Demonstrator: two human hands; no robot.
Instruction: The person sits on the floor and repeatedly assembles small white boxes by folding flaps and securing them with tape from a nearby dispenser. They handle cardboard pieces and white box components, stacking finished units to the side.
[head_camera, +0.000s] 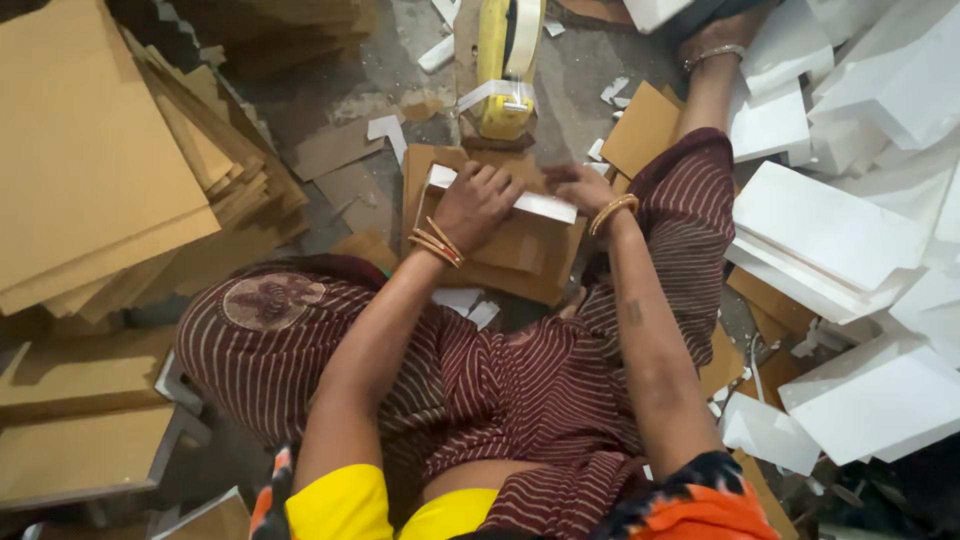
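Head view, white strip (520, 203) lengthwise left-right, both hands (478, 200) pressing

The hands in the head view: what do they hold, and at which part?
Both press a white strip on a brown cardboard piece. The left hand covers its left part; the right hand touches its right end.

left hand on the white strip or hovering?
Touching. The head view shows the left hand pressed flat on the white strip lying across the brown cardboard piece, fingers overlapping its left part with no gap.
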